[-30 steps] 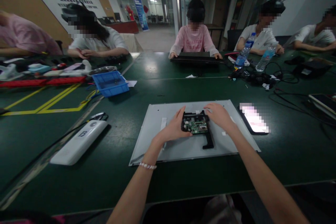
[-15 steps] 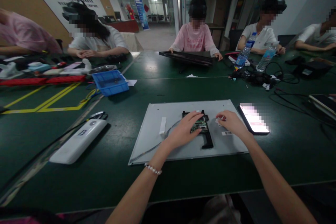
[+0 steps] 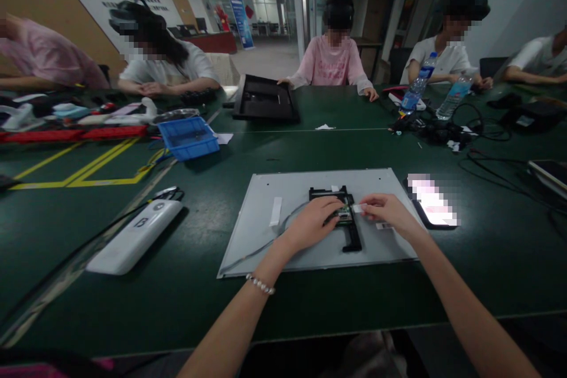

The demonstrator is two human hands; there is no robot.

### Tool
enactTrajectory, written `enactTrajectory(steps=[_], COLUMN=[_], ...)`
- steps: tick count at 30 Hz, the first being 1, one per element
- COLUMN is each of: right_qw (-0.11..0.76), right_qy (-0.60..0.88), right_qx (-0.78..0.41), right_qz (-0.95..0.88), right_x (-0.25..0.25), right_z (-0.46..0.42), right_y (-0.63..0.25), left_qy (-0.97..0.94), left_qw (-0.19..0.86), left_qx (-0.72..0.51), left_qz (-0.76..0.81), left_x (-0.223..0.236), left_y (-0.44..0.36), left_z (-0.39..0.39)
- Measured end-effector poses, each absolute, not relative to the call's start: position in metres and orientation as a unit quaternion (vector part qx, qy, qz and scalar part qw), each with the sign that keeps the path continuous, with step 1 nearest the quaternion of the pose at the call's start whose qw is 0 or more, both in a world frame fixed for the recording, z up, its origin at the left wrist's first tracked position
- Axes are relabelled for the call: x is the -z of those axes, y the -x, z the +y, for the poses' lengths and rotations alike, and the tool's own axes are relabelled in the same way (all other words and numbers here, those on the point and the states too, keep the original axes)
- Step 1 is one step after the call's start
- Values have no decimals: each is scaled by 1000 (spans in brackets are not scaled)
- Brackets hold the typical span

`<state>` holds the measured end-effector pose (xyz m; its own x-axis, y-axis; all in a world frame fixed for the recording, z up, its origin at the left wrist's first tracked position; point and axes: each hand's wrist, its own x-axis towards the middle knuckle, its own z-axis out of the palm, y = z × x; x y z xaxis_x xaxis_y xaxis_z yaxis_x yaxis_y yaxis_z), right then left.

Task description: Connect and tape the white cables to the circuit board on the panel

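A light grey flat panel (image 3: 248, 218) lies on the green table before me. On it rests a black plastic bracket (image 3: 352, 236) with a green circuit board (image 3: 343, 215) inside. My left hand (image 3: 310, 224) lies over the board and bracket, fingers stretched out, partly covering them. Just right of the bracket, my right hand (image 3: 387, 212) pinches a small white strip (image 3: 358, 208) whose left end is at the bracket's edge. A grey cable (image 3: 257, 253) runs from under my left hand toward the panel's lower left. A white label strip (image 3: 276, 211) sits on the panel's left part.
A phone (image 3: 432, 204) with a lit screen lies right of the panel. A white power bank (image 3: 135, 236) with a cable is on the left. Farther back are a blue bin (image 3: 188, 139), bottles (image 3: 416, 85) and tangled cables. Across the table a person touches a black casing (image 3: 266, 100).
My right hand has brought the white strip left to the bracket's edge. My left hand has shifted slightly. The person opposite has moved the black casing leftward and turned it.
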<state>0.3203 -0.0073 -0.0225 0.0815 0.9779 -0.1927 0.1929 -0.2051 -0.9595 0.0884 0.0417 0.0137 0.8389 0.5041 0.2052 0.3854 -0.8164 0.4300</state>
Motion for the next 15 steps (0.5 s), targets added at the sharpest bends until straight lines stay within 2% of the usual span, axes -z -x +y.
enactTrajectory(steps=[7, 15], right_qw=[414, 392], right_qy=[600, 614], right_qx=[-477, -391], right_qz=[-491, -563], right_x=[27, 29], right_z=[-7, -5], right_y=[-310, -306], left_qy=[-959, -971], left_qw=[112, 79], left_qx=[-130, -113], left_qz=[225, 197], left_x=[-15, -17], left_y=[-100, -102], left_z=[31, 29])
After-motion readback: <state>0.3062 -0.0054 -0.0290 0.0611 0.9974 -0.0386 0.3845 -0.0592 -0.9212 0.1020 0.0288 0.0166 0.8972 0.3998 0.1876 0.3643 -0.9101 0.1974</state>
